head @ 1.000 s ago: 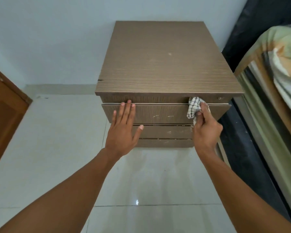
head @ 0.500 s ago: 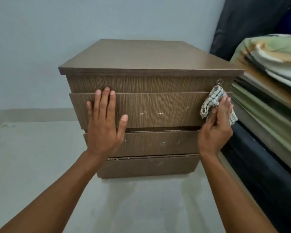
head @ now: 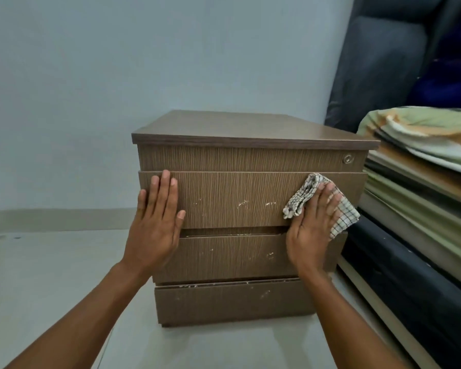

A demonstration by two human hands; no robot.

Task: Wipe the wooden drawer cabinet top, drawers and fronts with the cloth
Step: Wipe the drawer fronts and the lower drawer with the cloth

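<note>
A brown wooden drawer cabinet [head: 240, 129] stands on the floor against the wall, with three drawer fronts below a top strip that carries a small round lock [head: 347, 159]. The upper drawer front [head: 232, 201] shows pale scuff marks. My left hand [head: 155, 225] lies flat, fingers together, on the left end of that front. My right hand [head: 314, 225] presses a checked white cloth [head: 304, 198] against the right end of the same front, with cloth sticking out above and to the right of the fingers. The middle drawer [head: 224, 257] and lower drawer [head: 224, 302] are shut.
A bed frame with a dark mattress side [head: 410, 283] runs close along the cabinet's right. Folded green and orange bedding [head: 423, 134] lies on it. A dark cushion [head: 383, 70] leans in the corner. Pale tiled floor [head: 51, 275] spreads to the left and front.
The camera has dropped lower, so the drawer fronts now face me instead of the top. My right hand and cloth have slid left from the drawer's right edge onto its front.
</note>
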